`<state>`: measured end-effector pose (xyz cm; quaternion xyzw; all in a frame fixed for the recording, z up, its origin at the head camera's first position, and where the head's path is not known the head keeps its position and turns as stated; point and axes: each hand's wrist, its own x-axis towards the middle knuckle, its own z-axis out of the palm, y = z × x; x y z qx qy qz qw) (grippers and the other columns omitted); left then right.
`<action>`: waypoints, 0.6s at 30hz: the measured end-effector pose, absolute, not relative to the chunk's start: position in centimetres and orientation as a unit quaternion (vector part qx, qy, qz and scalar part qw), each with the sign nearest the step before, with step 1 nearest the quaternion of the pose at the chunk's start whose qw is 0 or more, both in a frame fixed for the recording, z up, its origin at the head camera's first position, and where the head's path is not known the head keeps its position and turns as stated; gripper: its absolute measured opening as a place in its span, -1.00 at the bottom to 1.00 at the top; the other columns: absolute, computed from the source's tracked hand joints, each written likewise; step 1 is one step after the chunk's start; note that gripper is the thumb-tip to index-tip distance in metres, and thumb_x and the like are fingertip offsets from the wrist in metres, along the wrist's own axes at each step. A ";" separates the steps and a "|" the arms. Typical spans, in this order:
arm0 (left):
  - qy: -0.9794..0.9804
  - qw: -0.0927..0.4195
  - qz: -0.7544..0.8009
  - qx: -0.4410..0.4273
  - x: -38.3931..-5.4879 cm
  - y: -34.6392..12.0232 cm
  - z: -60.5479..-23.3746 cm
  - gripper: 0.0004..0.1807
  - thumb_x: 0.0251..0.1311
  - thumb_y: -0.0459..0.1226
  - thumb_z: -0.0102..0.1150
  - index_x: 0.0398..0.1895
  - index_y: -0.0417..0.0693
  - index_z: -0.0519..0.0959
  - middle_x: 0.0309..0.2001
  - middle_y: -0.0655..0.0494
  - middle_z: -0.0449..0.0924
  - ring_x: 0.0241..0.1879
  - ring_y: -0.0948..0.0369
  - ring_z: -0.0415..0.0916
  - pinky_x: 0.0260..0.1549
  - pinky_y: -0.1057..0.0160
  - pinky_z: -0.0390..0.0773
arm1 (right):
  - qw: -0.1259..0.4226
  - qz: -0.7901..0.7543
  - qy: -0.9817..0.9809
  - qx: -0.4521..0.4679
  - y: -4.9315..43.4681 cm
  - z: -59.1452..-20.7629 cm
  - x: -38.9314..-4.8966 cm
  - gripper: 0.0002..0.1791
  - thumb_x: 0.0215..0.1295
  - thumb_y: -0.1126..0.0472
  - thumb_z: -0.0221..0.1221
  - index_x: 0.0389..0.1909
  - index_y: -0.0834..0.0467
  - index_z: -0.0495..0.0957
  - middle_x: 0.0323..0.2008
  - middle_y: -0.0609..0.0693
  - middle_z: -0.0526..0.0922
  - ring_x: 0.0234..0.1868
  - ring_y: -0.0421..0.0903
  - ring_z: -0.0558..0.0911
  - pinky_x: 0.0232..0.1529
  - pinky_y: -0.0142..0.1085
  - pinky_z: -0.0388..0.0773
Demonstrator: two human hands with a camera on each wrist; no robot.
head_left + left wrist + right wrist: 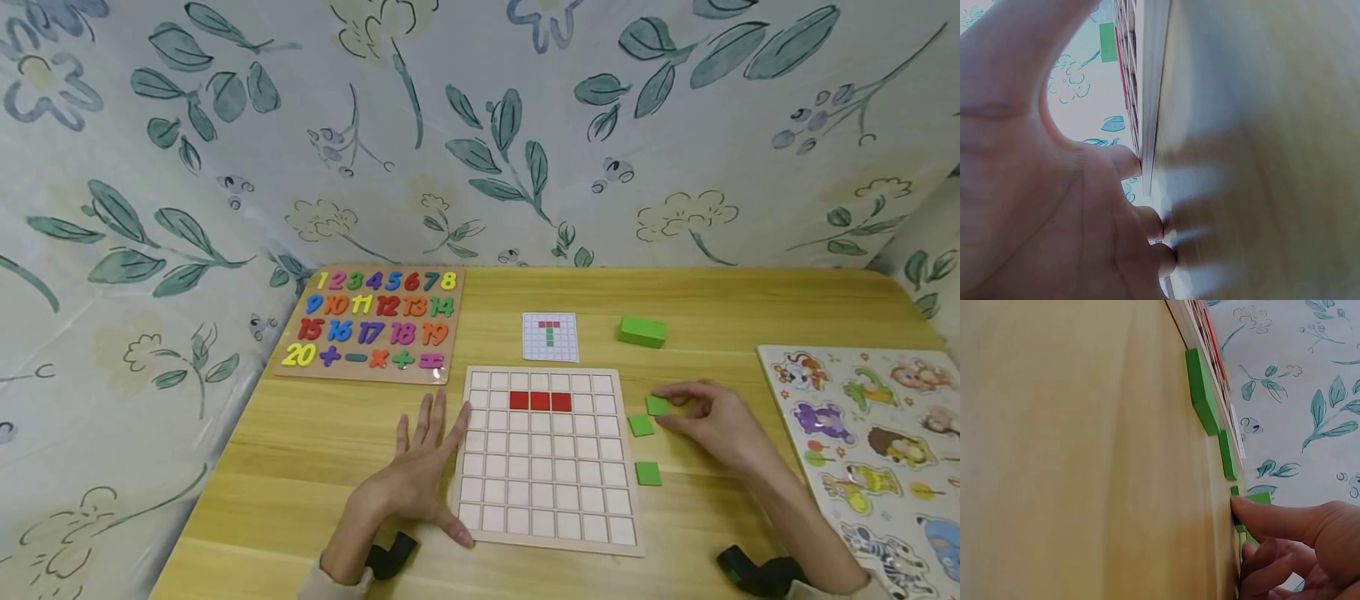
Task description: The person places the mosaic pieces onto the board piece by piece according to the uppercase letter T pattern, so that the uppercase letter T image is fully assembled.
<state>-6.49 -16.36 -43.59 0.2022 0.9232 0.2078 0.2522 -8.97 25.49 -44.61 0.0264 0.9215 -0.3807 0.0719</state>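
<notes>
Head view: green tile (657, 406) lies right of the upper part of the grid board (555, 537), pinched between thumb and index finger of the right hand (711, 421). Its face is up and looks square, so no long axis can be read; one corner sits close to a second green tile (641, 426). A third green tile (648, 474) lies nearer the person. A narrow strip of table (701, 517) separates these from the board's right edge; a wider one runs to the animal puzzle (888, 450). Left hand (416, 479): fingers straight and spread, index fingertip and thumb at the board's left edge. Red tiles (540, 402) form a left-to-right row on the board. Right wrist view adds tile thickness, edge-on, with the green block (1260, 498) behind the fingers. Left wrist view adds the palm, hidden from above.
</notes>
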 end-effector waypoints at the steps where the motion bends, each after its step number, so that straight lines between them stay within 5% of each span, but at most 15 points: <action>1: 0.923 0.253 0.208 0.202 -6.5 -16.4 -43.6 0.76 -0.46 0.20 0.75 0.70 0.12 -0.40 0.60 -0.14 -0.87 0.59 -0.15 -0.88 0.48 -0.40 -0.67 | 0.071 -0.379 0.922 0.027 25.5 -44.7 -9.0 -0.57 0.27 0.15 0.43 0.13 0.18 0.69 -0.01 0.20 0.63 -0.31 -0.13 0.48 -0.43 -0.38 0.41; 14: 0.924 0.252 0.206 0.202 -6.5 -16.4 -43.7 0.76 -0.47 0.21 0.74 0.70 0.14 -0.40 0.60 -0.14 -0.87 0.59 -0.15 -0.87 0.48 -0.40 -0.66 | 0.009 -0.361 0.932 -0.022 26.0 -44.2 -9.5 -0.65 0.25 0.13 0.46 0.01 0.18 0.73 -0.04 0.22 0.72 -0.52 -0.27 0.42 -0.59 -0.38 0.32; 18: 0.924 0.252 0.205 0.200 -6.5 -16.4 -43.6 0.76 -0.47 0.21 0.74 0.70 0.13 -0.39 0.60 -0.14 -0.86 0.59 -0.15 -0.87 0.48 -0.40 -0.65 | -0.005 -0.365 0.930 -0.030 24.9 -43.4 -9.5 -0.68 0.21 0.16 0.48 -0.03 0.14 0.75 -0.21 0.16 0.71 -0.66 -0.30 0.31 -0.68 -0.39 0.22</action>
